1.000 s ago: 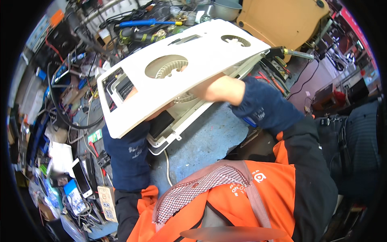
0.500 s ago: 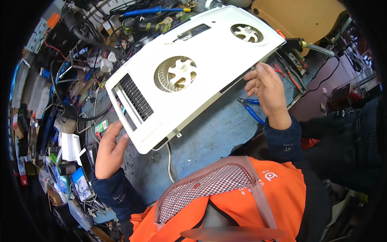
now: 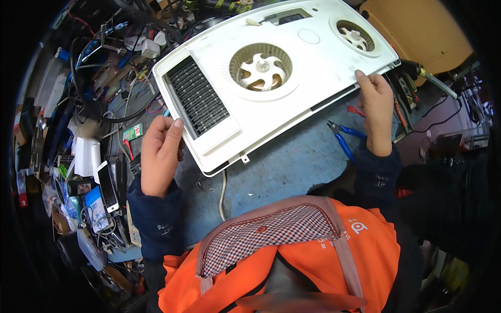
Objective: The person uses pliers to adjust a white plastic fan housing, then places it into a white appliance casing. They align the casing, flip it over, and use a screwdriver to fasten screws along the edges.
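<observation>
A white fan heater housing (image 3: 308,70) lies slantwise above the bench, with two round blower wheels and a dark ribbed grille at its left end. My left hand (image 3: 160,155) is closed at the left edge, its thumb by the rim and its other fingers partly hidden. At the near right edge, my right hand (image 3: 377,107) pinches the rim, thumb on top and fingertips out of sight. Blue-handled nippers (image 3: 342,140) lie on the bench below that hand. A pale cord (image 3: 223,195) runs out from under the housing, near a small metal bracket (image 3: 243,157).
Tools, cables and a white phone (image 3: 107,186) crowd the left side of the blue bench top (image 3: 282,169). A green-and-white box (image 3: 132,132) sits beyond my left hand. Pliers and a tan chair-like panel (image 3: 417,31) are at the right.
The housing's near edge has shifted up and right in the picture, and the whole view has moved. My right hand has gone from hovering beside the rim to gripping it.
</observation>
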Motion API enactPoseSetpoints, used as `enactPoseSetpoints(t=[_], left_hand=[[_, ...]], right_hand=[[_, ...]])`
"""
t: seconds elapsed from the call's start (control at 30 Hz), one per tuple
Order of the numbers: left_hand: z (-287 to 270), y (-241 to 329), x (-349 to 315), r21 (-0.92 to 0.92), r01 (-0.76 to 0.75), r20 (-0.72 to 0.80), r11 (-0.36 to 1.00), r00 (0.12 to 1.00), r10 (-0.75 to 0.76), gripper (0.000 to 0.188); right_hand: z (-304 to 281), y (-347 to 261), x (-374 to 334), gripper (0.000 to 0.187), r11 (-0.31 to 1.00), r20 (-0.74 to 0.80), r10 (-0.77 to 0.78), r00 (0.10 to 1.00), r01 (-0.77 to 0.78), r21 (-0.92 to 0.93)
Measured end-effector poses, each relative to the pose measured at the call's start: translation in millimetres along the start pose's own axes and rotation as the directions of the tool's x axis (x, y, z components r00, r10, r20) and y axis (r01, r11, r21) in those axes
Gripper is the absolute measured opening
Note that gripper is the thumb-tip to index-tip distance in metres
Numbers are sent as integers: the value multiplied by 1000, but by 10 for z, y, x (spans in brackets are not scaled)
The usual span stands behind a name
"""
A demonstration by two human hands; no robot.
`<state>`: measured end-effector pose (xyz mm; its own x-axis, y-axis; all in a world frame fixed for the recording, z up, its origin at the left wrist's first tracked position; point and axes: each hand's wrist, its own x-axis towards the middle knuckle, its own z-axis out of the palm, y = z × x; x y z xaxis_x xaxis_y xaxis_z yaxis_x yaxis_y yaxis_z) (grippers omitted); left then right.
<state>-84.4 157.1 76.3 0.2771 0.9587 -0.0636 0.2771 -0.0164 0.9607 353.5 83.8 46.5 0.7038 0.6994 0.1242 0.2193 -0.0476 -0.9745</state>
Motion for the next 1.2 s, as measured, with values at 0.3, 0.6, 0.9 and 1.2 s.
enactPoseSetpoints(t=[0.3, 0.6, 0.9, 1.2], left_hand=[[92, -9, -7, 36, -44, -81, 998, 996, 47, 29], [57, 12, 119, 0, -123, -138, 992, 983, 122, 30], [73, -142, 168, -38, -96, -127, 995, 988, 91, 29], [73, -41, 258, -16, -108, -185, 994, 977, 103, 28]], right_hand=[[-104, 137, 141, 30, 1000, -9, -10, 1000, 10, -9], [-133, 12, 131, 31, 996, 36, 69, 997, -71, 48], [-90, -1, 156, 31, 993, 48, 52, 997, -57, 105], [-68, -23, 115, 30, 995, -13, 71, 997, -70, 64]])
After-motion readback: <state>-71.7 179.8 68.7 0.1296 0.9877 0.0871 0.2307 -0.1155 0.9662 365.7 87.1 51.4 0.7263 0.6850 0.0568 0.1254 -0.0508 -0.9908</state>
